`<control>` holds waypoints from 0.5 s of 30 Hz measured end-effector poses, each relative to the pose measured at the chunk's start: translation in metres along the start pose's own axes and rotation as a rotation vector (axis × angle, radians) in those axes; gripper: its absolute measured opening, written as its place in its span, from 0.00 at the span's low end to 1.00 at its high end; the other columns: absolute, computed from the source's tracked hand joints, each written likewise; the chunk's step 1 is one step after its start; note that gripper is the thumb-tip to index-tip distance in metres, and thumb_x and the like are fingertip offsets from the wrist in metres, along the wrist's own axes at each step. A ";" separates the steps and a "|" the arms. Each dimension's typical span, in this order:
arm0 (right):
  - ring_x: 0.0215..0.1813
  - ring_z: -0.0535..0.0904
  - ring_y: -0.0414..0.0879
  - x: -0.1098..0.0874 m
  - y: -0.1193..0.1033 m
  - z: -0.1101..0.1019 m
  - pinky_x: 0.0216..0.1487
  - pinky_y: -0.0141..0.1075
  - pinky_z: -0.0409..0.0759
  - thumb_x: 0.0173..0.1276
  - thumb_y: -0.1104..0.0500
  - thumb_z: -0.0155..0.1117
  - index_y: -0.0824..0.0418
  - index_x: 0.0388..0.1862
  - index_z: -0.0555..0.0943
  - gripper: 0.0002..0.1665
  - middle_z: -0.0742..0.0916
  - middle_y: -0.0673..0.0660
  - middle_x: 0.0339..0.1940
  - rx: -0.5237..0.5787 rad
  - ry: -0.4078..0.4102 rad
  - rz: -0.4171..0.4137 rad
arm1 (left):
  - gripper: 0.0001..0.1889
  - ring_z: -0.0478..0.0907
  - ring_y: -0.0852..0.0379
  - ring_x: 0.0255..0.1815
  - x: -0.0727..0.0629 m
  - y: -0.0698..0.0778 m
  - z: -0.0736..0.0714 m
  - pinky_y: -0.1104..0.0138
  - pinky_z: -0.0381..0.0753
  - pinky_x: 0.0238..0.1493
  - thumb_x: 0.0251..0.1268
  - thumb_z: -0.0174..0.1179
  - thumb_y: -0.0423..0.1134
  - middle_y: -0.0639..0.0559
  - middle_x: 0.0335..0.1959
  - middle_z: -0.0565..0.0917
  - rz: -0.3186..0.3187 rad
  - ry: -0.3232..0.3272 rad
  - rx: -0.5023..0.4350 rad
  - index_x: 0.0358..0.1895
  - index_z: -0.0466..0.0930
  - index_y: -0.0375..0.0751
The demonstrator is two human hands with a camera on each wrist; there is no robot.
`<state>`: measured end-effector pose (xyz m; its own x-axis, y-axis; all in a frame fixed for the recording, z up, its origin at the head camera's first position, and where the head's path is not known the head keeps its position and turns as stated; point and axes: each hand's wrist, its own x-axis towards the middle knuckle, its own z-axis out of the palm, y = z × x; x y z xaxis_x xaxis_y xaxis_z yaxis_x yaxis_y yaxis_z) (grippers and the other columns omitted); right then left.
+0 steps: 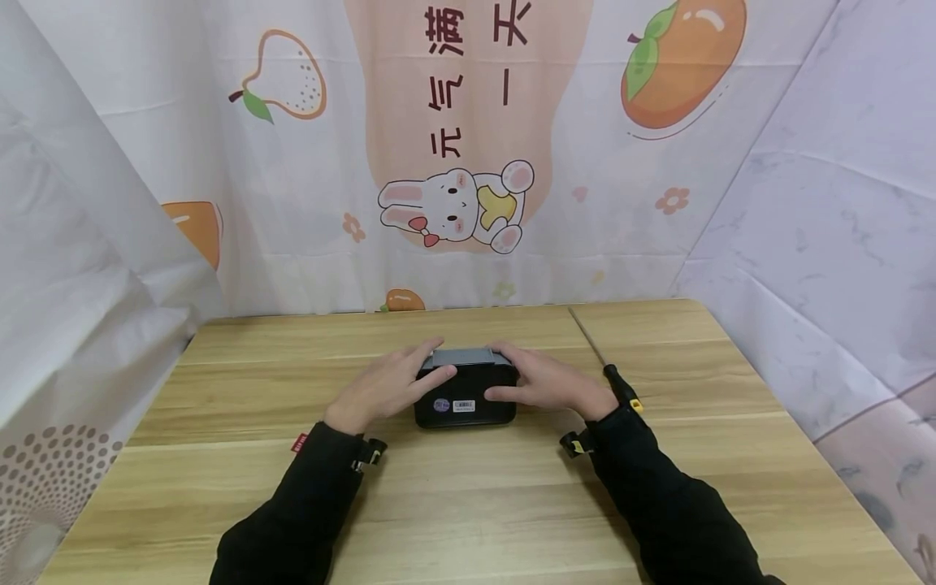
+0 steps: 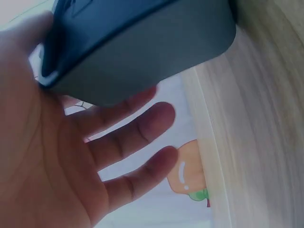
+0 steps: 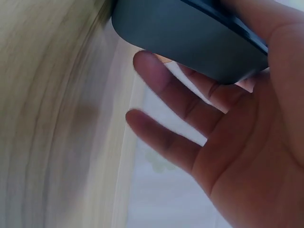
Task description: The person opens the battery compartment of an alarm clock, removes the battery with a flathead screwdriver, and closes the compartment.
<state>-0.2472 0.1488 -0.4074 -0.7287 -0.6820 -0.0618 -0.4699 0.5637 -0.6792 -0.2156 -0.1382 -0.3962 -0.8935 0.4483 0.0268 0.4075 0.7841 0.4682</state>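
A small black and grey box with rounded corners stands on the table, held between both hands. Its near face is black, with a round purple sticker and a white barcode label; a grey part shows along the top. My left hand grips the left end, thumb on the near face and fingers reaching behind. At the right end, my right hand holds it likewise. In the left wrist view the box's smooth side lies against the fingers, and the right wrist view shows its other side. The far face is hidden.
A long screwdriver with a black and yellow handle lies beside the right wrist, its shaft toward the back edge. The wooden table ends at a printed curtain. A small red tag shows beside the left sleeve.
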 end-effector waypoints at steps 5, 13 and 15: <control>0.33 0.80 0.41 0.000 0.000 -0.001 0.41 0.39 0.78 0.69 0.35 0.66 0.51 0.79 0.60 0.48 0.83 0.49 0.50 0.005 -0.004 0.035 | 0.38 0.71 0.48 0.69 0.001 0.002 0.001 0.50 0.70 0.67 0.76 0.41 0.68 0.44 0.71 0.73 0.052 0.032 0.027 0.79 0.62 0.49; 0.40 0.79 0.43 -0.001 0.004 0.000 0.45 0.41 0.76 0.68 0.32 0.64 0.51 0.81 0.59 0.50 0.82 0.49 0.48 0.009 -0.037 0.063 | 0.40 0.76 0.46 0.64 -0.002 0.001 0.002 0.50 0.75 0.62 0.71 0.56 0.66 0.41 0.67 0.75 0.061 0.010 0.041 0.77 0.64 0.45; 0.41 0.79 0.43 0.000 0.005 0.000 0.46 0.40 0.76 0.68 0.33 0.66 0.52 0.79 0.62 0.49 0.83 0.48 0.48 0.011 -0.061 0.039 | 0.41 0.77 0.48 0.63 -0.001 0.001 0.002 0.51 0.75 0.62 0.69 0.56 0.68 0.42 0.66 0.77 0.042 -0.025 0.031 0.76 0.66 0.44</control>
<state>-0.2498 0.1514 -0.4114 -0.7145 -0.6870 -0.1325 -0.4363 0.5856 -0.6832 -0.2136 -0.1372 -0.3978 -0.8707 0.4912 0.0238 0.4505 0.7773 0.4391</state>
